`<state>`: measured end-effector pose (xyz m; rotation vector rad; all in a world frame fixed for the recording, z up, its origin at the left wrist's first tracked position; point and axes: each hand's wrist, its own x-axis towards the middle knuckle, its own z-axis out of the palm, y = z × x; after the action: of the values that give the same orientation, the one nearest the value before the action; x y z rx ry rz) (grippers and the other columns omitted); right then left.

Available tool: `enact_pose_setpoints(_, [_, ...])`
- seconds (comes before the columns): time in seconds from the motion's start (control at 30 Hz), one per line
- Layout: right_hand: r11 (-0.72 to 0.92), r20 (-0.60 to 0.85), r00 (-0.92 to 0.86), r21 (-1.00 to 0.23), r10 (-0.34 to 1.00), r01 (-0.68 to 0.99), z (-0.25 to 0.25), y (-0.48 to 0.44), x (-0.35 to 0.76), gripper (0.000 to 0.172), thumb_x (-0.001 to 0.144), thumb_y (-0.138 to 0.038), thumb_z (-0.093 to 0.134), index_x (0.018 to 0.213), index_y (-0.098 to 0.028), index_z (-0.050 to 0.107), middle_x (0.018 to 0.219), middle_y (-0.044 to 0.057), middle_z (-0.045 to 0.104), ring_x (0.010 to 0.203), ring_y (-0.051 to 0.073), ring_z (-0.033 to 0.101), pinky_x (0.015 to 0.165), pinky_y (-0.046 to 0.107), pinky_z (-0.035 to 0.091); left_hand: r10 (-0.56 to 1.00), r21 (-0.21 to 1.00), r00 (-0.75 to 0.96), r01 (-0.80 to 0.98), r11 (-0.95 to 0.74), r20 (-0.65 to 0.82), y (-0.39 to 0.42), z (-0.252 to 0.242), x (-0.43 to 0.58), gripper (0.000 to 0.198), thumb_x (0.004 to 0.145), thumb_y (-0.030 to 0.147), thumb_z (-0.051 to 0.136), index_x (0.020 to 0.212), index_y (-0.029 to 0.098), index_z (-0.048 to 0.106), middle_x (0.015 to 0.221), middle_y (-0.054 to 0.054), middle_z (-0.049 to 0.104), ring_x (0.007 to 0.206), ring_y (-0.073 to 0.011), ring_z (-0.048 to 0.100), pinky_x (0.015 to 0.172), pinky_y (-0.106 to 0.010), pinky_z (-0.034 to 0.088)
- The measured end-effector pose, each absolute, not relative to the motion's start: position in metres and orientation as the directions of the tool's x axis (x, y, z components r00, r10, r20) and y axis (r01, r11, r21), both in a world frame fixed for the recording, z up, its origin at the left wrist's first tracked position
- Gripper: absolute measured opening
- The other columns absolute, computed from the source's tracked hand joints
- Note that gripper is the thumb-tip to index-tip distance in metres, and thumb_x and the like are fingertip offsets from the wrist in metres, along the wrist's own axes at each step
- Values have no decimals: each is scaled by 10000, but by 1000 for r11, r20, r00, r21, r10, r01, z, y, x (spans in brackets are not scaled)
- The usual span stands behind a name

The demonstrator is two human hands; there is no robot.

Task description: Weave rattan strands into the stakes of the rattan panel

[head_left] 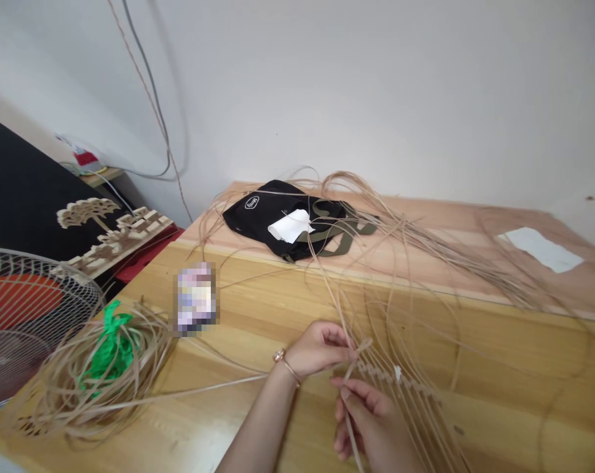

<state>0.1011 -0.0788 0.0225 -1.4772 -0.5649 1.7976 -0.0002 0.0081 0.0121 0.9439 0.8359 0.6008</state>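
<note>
My left hand (320,348), a bracelet on its wrist, pinches a pale rattan strip (333,289) at the left end of a woven row. Just below it, my right hand (369,417) holds a strip between thumb and fingers, its lower end hanging toward the front edge of the view. The woven rattan piece (400,380) extends to the right from my fingers, with several long strips running up and down through it. A small white scrap (397,373) sits on the woven row. The exact crossing of strips at my fingertips is blurred.
A coil of rattan strips (150,348) with a green tie (111,351) lies left. Behind are a black bag (251,213), white paper (290,226), a rattan bundle (455,253) and another white sheet (544,248). A fan (26,315) stands by the table's left edge.
</note>
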Motion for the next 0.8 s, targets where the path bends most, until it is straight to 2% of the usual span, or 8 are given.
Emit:
enact_pose_setpoints(0.13, [-671, -678, -83, -688, 730, -276, 14, -78, 99, 421, 571, -481, 606, 824, -153, 531, 449, -82, 453, 292, 91, 483, 281, 184, 364, 766, 880, 551, -113, 461, -331, 9, 11, 0, 326, 487, 287, 729, 669, 72, 564, 634, -20, 570, 502, -38, 457, 451, -145, 308])
enact_pose_setpoints(0.4, [-681, -690, -54, -693, 721, -239, 9, -74, 92, 418, 572, -519, 577, 754, -149, 507, 368, -101, 393, 256, 94, 460, 247, 175, 342, 773, 889, 550, -111, 443, -316, 9, 9, 1, 324, 463, 245, 740, 649, 74, 538, 634, -22, 564, 556, -53, 486, 541, -169, 365])
enact_pose_setpoints(0.6, [-658, -660, -57, -731, 749, -180, 10, -70, 89, 320, 642, -459, 520, 750, -162, 472, 339, -112, 379, 244, 100, 454, 246, 172, 328, 758, 884, 573, -116, 452, -312, 8, 6, 1, 330, 453, 229, 740, 660, 84, 528, 626, -13, 564, 534, -53, 486, 507, -164, 355])
enact_pose_setpoints(0.7, [-683, -679, -76, -724, 731, -97, 11, -72, 89, 293, 672, -445, 475, 757, -164, 471, 380, -85, 441, 286, 111, 489, 285, 191, 363, 760, 890, 573, -111, 443, -307, 8, 6, 1, 297, 473, 214, 727, 650, 84, 528, 616, -10, 561, 535, -50, 484, 516, -162, 355])
enact_pose_setpoints(0.8, [-671, -686, -131, -727, 716, 145, 23, -74, 101, 280, 712, -441, 425, 729, -169, 489, 525, -24, 550, 357, 106, 522, 353, 210, 392, 763, 892, 572, -114, 437, -301, 8, 7, 1, 277, 477, 196, 722, 649, 84, 535, 616, -9, 564, 551, -53, 494, 540, -167, 362])
